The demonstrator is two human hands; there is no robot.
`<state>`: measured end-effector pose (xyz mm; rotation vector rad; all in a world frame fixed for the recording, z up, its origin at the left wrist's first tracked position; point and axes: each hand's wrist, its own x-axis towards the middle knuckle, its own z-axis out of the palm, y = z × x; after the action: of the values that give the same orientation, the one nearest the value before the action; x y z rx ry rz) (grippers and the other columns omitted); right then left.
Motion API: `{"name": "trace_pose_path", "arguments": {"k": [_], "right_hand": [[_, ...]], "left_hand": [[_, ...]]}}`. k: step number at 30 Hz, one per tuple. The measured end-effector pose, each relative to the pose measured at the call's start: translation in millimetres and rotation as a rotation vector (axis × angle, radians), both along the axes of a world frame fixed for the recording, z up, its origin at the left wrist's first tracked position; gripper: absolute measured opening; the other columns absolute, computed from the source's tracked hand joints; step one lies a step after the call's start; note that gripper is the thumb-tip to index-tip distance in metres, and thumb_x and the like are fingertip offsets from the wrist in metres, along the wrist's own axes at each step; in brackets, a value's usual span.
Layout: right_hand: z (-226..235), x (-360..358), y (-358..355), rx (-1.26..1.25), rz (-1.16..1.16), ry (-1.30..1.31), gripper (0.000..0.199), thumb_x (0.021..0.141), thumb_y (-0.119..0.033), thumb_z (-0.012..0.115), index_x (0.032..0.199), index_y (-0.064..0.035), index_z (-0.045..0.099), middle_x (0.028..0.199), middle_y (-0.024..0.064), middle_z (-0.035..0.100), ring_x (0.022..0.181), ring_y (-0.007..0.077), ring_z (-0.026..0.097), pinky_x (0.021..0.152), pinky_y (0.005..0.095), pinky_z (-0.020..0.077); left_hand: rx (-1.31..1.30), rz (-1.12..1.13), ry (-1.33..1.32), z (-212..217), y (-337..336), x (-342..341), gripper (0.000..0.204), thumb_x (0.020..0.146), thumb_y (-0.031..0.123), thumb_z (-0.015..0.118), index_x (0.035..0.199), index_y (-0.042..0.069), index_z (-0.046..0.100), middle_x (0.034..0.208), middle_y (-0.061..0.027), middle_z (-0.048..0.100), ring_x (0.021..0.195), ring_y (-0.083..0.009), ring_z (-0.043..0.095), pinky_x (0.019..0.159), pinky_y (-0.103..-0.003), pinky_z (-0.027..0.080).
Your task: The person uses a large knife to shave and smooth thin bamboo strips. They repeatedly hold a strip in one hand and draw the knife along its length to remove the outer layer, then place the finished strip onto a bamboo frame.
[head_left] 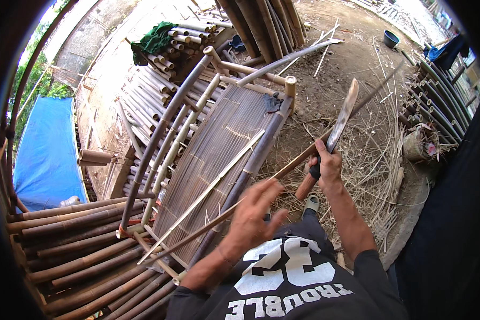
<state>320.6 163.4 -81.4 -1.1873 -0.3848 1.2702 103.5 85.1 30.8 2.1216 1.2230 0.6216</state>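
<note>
- Near the middle of the view, the left hand (253, 213) rests on a long thin bamboo strip (282, 170), fingers (266, 189) spread apart and only loosely curled; they blur, so whether they pinch the strip or just steady it I cannot tell.
- That bamboo strip runs slantwise from low left, by the frame's near corner, up to the right past both hands, its far end thinning out over the ground.
- Up and to the right, the right hand (328, 165) is clamped on the wooden handle (306, 186) of a long knife (342, 118), fingers wrapped shut around it.
- The blade points up and away from the person, tilted slightly right, and lies across the strip just above the right hand.
- Under the strip stands a bamboo bench frame (218, 144) with a seat of fine slats, thick dark poles along its sides and pale rails at its left.
- Left of the frame lies a stack of bamboo poles (85, 245), with a blue tarpaulin (48, 149) behind it.
- A heap of dry shavings (373, 176) covers the ground to the right of the right hand.
- At the far end, cut bamboo sections are piled with a green cloth (153, 38) on top, and a dark bucket (391, 38) stands on the dirt, well apart.
</note>
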Motion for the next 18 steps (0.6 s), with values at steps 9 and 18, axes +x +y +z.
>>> {"name": "trace_pose_path", "arguments": {"k": [9, 18], "right_hand": [[29, 21, 15, 0.166, 0.453, -1.095, 0.054, 0.094, -0.061, 0.045, 0.085, -0.0086, 0.053, 0.064, 0.003, 0.055, 0.052, 0.0151, 0.057, 0.046, 0.0288, 0.0458], [8, -26, -64, 0.436, 0.768, -1.492, 0.059, 0.091, -0.064, 0.048, 0.077, -0.0068, 0.053, 0.064, 0.0105, 0.057, 0.056, 0.0269, 0.063, 0.052, 0.0396, 0.0512]], "left_hand": [[-1.095, 0.201, -0.699, -56, 3, -40, 0.032, 0.099, 0.021, 0.056, 0.123, 0.001, 0.061, 0.081, 0.0014, 0.062, 0.061, -0.0029, 0.054, 0.049, -0.018, 0.046], [-0.734, 0.528, -0.49, -78, -10, -15, 0.025, 0.096, 0.014, 0.056, 0.112, -0.003, 0.066, 0.069, 0.0044, 0.055, 0.059, -0.0025, 0.042, 0.049, -0.022, 0.033]]}}
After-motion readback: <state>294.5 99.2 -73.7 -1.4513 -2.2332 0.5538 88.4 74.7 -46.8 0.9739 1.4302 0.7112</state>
